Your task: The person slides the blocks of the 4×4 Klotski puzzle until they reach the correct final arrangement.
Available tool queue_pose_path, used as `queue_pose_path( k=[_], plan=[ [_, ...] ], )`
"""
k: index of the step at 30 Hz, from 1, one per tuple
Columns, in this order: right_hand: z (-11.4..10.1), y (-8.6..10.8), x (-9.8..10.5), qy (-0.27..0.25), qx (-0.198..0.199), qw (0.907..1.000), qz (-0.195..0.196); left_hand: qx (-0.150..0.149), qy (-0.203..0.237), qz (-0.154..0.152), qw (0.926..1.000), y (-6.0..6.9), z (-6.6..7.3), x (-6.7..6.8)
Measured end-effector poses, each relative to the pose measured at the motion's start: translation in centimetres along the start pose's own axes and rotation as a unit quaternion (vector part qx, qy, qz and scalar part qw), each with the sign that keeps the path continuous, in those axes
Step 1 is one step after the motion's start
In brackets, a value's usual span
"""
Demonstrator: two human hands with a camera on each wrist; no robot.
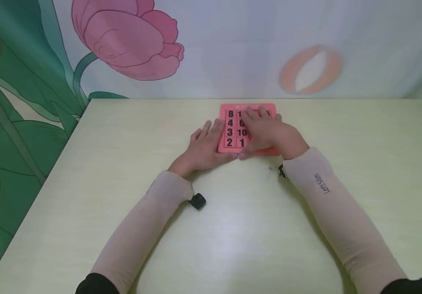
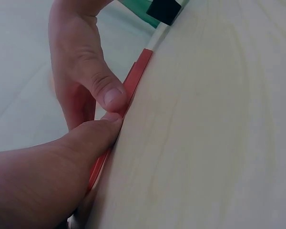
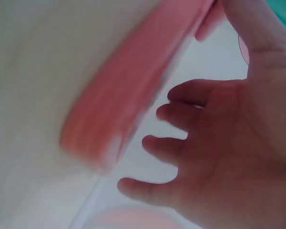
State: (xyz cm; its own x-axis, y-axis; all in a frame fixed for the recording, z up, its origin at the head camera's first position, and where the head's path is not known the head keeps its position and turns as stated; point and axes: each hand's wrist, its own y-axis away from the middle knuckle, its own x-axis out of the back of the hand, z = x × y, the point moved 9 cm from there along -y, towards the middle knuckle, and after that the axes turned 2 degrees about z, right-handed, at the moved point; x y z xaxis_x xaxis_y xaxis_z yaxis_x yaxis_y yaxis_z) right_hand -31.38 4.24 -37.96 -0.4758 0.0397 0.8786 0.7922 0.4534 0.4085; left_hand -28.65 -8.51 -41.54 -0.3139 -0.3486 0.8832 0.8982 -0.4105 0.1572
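Note:
A flat pink number board [image 1: 235,127] with black digits in boxes lies near the table's far edge; its right part is hidden under a hand. Beside its left edge rests my left hand [image 1: 205,148], fingers straight, the thumb along the near edge. My right hand [image 1: 269,130] is spread over the board's right half, its thumb at the near edge close to the other thumb. In the left wrist view both thumbs meet at the red edge of the board [image 2: 142,71]. The right wrist view shows the right hand's fingers [image 3: 164,150] apart and loosely bent above the blurred board [image 3: 128,90].
The pale wooden table [image 1: 240,237] stretches toward me and to both sides. Behind it hangs a cloth backdrop [image 1: 233,49] with painted flowers and leaves. A black wrist camera [image 1: 198,201] sits below the left wrist.

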Motion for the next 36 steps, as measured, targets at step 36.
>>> queue_pose_path(
  k=[36],
  plan=[
    [0.2,0.1,-0.2,0.013,-0.008,0.9999,-0.006,0.011,-0.003,0.006,0.9999,0.0,0.0,-0.2]
  ],
)
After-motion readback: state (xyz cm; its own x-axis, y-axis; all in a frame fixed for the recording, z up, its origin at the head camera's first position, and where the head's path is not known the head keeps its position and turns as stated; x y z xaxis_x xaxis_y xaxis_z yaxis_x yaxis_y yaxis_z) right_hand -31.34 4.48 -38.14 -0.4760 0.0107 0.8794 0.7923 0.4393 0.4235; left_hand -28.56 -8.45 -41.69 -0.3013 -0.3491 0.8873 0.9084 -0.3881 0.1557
